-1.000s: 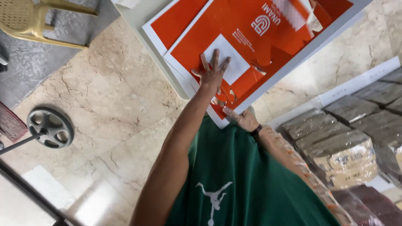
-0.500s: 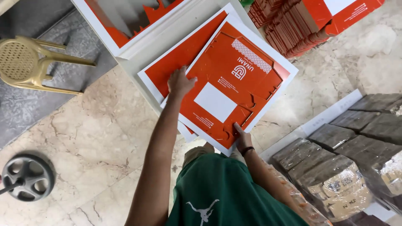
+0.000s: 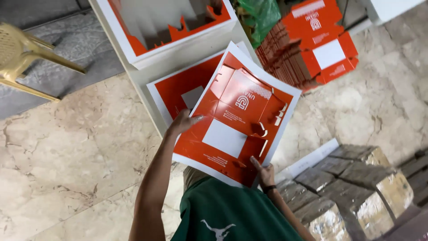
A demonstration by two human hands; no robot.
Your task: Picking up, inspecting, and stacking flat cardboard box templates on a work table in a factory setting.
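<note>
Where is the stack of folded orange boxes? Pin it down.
In the head view the stack of folded orange boxes lies on the floor at upper right, beside the green bag, beyond the printed sheet the hands hold.

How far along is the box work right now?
Done: a pile of orange box blanks lies on the floor at upper right. In hand: the left hand and right hand grip a printed sheet, its box shape not yet pulled out of the white border. Left: another sheet lies on the white table under it.
</note>
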